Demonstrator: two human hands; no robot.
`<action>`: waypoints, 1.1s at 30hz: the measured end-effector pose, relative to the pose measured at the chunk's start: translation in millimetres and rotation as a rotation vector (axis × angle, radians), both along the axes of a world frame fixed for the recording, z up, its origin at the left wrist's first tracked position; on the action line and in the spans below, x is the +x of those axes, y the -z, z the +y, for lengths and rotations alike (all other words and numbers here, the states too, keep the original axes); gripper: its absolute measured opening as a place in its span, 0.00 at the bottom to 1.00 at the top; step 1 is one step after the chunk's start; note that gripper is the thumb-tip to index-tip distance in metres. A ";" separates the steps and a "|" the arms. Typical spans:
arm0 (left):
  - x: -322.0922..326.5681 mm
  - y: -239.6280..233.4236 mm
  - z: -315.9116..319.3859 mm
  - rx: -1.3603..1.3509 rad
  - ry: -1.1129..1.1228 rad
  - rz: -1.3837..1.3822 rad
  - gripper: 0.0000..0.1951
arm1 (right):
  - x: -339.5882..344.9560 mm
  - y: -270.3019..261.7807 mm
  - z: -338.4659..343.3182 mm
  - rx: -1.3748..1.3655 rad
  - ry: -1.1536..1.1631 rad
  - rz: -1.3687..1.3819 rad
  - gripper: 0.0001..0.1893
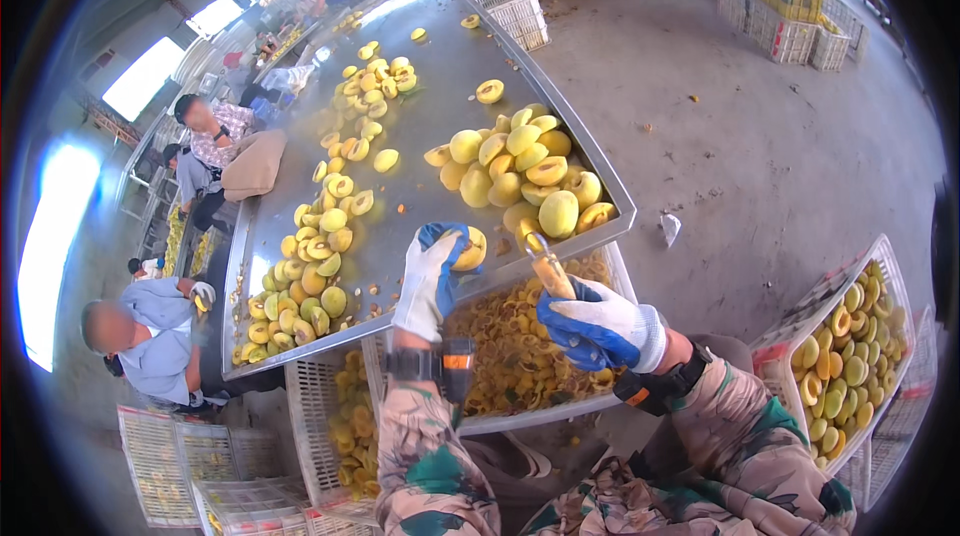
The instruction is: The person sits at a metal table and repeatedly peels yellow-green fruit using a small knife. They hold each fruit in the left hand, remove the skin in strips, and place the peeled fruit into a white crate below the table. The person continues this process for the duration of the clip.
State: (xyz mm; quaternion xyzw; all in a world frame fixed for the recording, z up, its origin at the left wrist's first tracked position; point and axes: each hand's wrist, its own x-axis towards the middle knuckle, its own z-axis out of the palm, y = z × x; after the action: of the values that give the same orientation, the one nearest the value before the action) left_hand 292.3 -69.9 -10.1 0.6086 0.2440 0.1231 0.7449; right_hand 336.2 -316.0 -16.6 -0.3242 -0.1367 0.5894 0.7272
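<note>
My left hand [435,273], in a white glove with blue coating, grips a halved yellow fruit [471,249], apparently a peach or apricot, over the table's near edge. My right hand [604,322], gloved alike, is closed around the wooden handle of a pitting tool [551,269]; its looped metal end points up toward the table. Just beyond the tool lies a heap of fruit halves [517,161] in the near right corner of the metal table [427,183]. Beneath my hands stands a crate of pits and fruit scraps [510,348].
A second group of fruit halves [315,273] runs along the table's left side. A raised metal rim [540,78] borders the table. Crates of fruit stand at my left [307,416] and right [780,378]. A seated person [161,341] works across the table's left edge.
</note>
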 end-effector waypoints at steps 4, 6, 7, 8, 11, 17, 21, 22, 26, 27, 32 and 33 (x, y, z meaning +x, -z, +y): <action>-25.6 11.0 -31.2 0.058 -0.099 -0.217 0.15 | -11.6 1.4 17.5 -0.091 0.018 -0.189 0.16; -30.9 14.7 -43.5 0.103 -0.174 -0.274 0.16 | -16.4 2.6 25.3 -0.172 0.050 -0.332 0.19; -33.5 15.7 -48.7 0.129 -0.231 -0.294 0.15 | -18.2 3.1 27.1 -0.226 0.063 -0.424 0.20; -37.2 15.5 -52.2 0.132 -0.250 -0.305 0.15 | -20.8 3.6 29.2 -0.225 0.041 -0.388 0.20; -48.6 13.6 -57.6 1.546 -0.296 -0.138 0.15 | -25.6 4.8 32.2 -0.273 0.001 -0.460 0.21; -53.2 21.7 -60.5 0.403 -0.324 -0.281 0.14 | -26.3 7.6 37.4 -0.182 -0.064 -0.303 0.19; -55.5 24.6 -62.0 0.929 -0.421 -0.222 0.13 | -26.1 9.6 39.0 -0.145 -0.067 -0.246 0.19; -55.6 25.7 -63.8 0.662 -0.454 -0.286 0.14 | -26.3 10.0 40.0 -0.140 -0.063 -0.237 0.19; -54.8 34.0 -74.3 0.357 -0.429 -0.407 0.14 | -31.5 11.9 53.8 -0.293 0.342 -0.540 0.21; -55.2 36.3 -77.0 0.470 -0.419 -0.380 0.15 | -29.2 12.4 60.3 -0.279 0.502 -0.756 0.24; -64.2 40.6 -86.3 0.758 -0.222 -0.308 0.17 | -28.8 15.8 67.9 -0.335 0.462 -0.909 0.20; -65.6 39.2 -87.4 0.709 -0.227 -0.306 0.17 | -30.0 15.4 67.1 -0.383 0.452 -0.980 0.20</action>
State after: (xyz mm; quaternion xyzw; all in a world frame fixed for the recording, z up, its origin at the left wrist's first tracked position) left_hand 226.7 -157.4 -49.3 0.7717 0.1382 0.3704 0.4982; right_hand 306.2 -248.9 -32.0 -0.7068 -0.2761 0.2142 0.6151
